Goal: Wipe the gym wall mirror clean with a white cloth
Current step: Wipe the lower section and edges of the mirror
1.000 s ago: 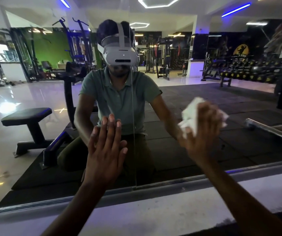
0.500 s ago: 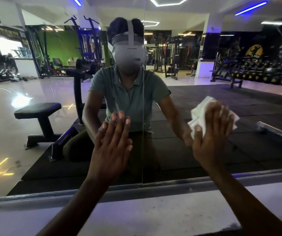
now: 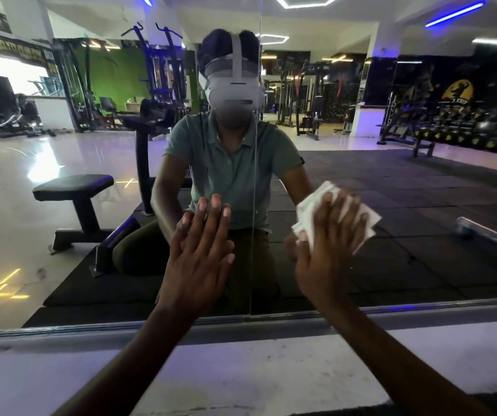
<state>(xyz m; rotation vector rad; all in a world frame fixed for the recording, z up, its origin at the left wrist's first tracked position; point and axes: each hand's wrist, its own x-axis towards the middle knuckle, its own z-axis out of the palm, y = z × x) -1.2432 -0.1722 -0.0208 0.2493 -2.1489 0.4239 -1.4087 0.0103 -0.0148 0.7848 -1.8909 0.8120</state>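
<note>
Head view, right hand (image 3: 328, 250) pressing white cloth (image 3: 310, 211) on mirror (image 3: 421, 205), no legible writing

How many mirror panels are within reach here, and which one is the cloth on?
2. The left panel takes the flat left hand. Past the vertical seam, the right panel has the white cloth under the right hand. More may lie out of frame.

A single head-worn wide-angle camera faces the wall mirror (image 3: 391, 145) squarely from close range, tilted slightly down, so both forearms rise from the lower edge toward the glass.
</note>
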